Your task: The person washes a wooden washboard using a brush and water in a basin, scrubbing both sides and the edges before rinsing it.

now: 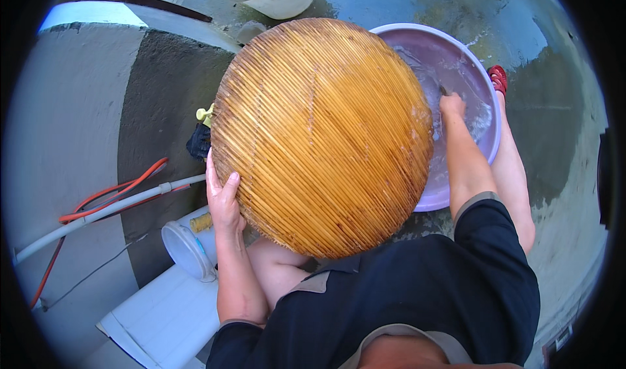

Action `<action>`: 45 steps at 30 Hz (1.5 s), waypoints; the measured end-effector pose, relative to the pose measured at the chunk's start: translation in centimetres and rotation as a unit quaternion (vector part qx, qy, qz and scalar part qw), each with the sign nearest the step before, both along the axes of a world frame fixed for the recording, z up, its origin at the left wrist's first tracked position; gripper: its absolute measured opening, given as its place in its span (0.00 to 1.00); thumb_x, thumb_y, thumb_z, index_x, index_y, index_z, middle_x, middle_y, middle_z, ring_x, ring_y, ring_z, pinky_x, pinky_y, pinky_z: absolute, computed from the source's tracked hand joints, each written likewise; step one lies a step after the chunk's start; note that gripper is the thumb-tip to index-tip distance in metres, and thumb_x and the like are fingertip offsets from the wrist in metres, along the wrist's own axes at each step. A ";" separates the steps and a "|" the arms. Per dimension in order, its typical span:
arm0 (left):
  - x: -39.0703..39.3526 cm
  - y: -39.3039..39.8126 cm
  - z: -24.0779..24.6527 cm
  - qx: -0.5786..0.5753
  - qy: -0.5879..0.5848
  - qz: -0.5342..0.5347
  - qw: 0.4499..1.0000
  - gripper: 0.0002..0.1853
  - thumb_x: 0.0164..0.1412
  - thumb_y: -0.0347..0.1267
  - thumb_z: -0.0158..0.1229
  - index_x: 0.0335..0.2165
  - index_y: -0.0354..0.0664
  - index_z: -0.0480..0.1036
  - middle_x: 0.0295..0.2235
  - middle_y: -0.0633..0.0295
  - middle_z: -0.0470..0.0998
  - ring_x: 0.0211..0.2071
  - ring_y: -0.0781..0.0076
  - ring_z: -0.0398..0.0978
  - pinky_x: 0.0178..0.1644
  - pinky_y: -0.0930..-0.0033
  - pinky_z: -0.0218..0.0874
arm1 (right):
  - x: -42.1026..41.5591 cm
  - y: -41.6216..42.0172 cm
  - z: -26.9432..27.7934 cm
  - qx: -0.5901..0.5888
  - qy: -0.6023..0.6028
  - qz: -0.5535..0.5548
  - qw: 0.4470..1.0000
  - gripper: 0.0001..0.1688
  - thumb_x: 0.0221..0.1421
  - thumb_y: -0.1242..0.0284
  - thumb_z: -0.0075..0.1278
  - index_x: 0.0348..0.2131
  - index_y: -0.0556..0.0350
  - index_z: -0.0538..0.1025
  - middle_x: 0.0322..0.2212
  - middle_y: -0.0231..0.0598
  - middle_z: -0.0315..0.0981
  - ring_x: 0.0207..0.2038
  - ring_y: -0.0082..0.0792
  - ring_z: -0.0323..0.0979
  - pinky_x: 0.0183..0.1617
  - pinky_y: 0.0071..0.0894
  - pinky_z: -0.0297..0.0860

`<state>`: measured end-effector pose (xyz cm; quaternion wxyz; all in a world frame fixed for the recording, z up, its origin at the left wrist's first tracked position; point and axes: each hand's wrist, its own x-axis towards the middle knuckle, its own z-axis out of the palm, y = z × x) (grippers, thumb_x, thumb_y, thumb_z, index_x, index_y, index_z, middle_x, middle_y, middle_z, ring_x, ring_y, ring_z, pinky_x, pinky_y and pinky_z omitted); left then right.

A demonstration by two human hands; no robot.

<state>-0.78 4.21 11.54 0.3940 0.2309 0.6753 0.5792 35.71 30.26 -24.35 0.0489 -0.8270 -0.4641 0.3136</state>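
Observation:
A large round mat or lid of narrow wooden or bamboo strips (318, 139), wet in places, stands tilted in front of my body. My left hand (226, 198) grips its lower left edge, thumb on the near face and fingers behind it. Partly behind the disc, at the right, is a wide purple plastic basin (493, 119) with stirred water in it. Over the water, my right hand (452, 106) is closed around a small dark object (443, 91), mostly hidden by the fingers.
A white bucket (286, 0) stands beyond the disc on the wet concrete floor (552, 124). Along the left wall run a white pipe (122, 208) and an orange hose (117, 188). A white container (188, 251) and a white panel (166, 315) lie at lower left. My legs flank the disc and basin.

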 end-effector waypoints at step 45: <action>-2.0 0.9 -0.5 0.084 0.167 -0.048 0.981 0.27 0.55 0.20 0.48 0.55 0.33 0.55 0.48 0.54 0.68 0.47 0.67 0.68 0.51 0.68 0.61 | -10.5 -20.3 21.4 0.253 0.449 0.525 0.677 0.28 0.48 0.74 0.53 0.51 0.36 0.70 0.35 0.40 0.64 0.37 0.37 0.67 0.42 0.32 0.67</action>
